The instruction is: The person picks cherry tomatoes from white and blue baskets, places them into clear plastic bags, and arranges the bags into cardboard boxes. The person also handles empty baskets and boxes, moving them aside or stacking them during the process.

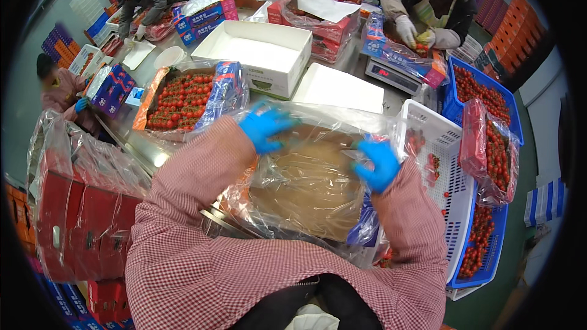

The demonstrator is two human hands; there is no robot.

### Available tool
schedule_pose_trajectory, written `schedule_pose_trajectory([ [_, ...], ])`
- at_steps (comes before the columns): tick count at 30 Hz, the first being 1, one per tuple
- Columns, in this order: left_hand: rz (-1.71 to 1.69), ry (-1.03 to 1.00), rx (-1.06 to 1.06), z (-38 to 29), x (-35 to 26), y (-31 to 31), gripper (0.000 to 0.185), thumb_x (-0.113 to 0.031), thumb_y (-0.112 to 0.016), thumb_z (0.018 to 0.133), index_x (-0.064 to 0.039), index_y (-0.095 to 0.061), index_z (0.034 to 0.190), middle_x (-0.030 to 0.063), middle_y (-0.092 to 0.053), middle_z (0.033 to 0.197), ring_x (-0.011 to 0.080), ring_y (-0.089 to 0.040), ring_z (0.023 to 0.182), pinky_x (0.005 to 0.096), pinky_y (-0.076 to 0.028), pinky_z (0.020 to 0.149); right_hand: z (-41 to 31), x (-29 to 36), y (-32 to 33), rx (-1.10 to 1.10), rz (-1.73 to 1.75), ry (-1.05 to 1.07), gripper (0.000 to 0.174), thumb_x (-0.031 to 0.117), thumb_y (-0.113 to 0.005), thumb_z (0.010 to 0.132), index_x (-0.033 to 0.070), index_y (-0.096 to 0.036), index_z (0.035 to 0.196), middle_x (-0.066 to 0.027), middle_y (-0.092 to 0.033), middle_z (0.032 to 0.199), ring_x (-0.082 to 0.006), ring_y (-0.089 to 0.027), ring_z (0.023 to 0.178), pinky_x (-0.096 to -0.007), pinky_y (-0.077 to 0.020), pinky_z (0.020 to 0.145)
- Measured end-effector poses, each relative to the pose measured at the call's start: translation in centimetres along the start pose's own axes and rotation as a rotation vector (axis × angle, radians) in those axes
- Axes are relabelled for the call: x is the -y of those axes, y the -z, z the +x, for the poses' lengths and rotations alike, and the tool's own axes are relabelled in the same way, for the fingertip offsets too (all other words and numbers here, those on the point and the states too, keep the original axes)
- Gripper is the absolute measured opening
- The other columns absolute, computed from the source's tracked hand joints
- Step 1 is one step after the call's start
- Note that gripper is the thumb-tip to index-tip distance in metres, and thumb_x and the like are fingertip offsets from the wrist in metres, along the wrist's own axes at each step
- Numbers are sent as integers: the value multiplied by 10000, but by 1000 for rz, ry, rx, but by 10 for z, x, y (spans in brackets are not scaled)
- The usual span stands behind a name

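In front of me lies a cardboard carton (pixel 307 188) lined and covered with clear plastic film (pixel 279 201). Its bottom is bare brown board, and the side walls show orange and blue print through the film. My left hand (pixel 268 128), in a blue glove, is over the far left part of the film, blurred, fingers spread. At the right side of the carton is my right hand (pixel 378 162), also blue-gloved, with thumb and fingers apart at the film. Whether either hand touches the film firmly cannot be made out.
A carton of cherry tomatoes (pixel 181 101) stands ahead left, a white box (pixel 257 55) behind it. To my right are a white perforated crate (pixel 451 146) and a blue crate of tomatoes (pixel 486 94). Co-workers stand across the table, one behind a digital scale (pixel 394 75). Film-wrapped red cartons (pixel 91 220) stand left.
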State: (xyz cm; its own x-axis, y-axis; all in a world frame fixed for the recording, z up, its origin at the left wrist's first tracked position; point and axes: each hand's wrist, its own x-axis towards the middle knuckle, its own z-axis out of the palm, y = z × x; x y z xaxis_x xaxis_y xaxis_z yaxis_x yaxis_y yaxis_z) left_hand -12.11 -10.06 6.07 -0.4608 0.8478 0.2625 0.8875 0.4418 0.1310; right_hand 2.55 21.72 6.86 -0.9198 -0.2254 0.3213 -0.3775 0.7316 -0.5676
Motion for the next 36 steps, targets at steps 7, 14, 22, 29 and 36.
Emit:
schedule_pose_trajectory([
  [7,-914,853,-3,-56,121,-105,483,-318,-536,822,-98,-396,1229,155,-489,1165,296,-521,993,420,-413,847,23,-174,-25,-54,1085,-1226,575,508,-420,845,29,-490,1156,-126,-584,1060,-242,-572,941,-356,-467,826],
  [14,-1461,1027,-419,-115,135,-186,336,-195,-570,819,26,-528,1068,122,-570,1017,187,-565,854,300,-472,737,0,-231,-48,14,1389,-1113,648,550,-389,842,1,-459,1180,-140,-567,1085,-245,-576,926,-351,-462,835],
  [22,-1056,1129,-281,-115,145,-209,314,-171,-533,828,-39,-520,1112,151,-584,994,242,-592,821,347,-475,744,4,-215,-42,111,1476,-1127,781,640,-317,810,-26,-424,1206,-179,-500,1175,-272,-509,1050,-375,-408,911],
  [29,-939,1106,-165,-122,124,-207,340,-213,-524,826,-90,-506,1142,163,-557,1039,262,-591,816,368,-475,746,16,-220,-34,171,1245,-1163,764,637,-344,802,-4,-425,1210,-157,-476,1214,-292,-467,1098,-384,-370,945],
  [36,-772,1045,-170,-217,15,-58,367,-255,-516,824,-142,-492,1172,175,-531,1085,283,-591,810,390,-475,747,-101,-44,73,-237,629,-700,371,88,-493,847,-43,-438,1189,-132,-526,1141,-201,-526,1026,-305,-419,875],
])
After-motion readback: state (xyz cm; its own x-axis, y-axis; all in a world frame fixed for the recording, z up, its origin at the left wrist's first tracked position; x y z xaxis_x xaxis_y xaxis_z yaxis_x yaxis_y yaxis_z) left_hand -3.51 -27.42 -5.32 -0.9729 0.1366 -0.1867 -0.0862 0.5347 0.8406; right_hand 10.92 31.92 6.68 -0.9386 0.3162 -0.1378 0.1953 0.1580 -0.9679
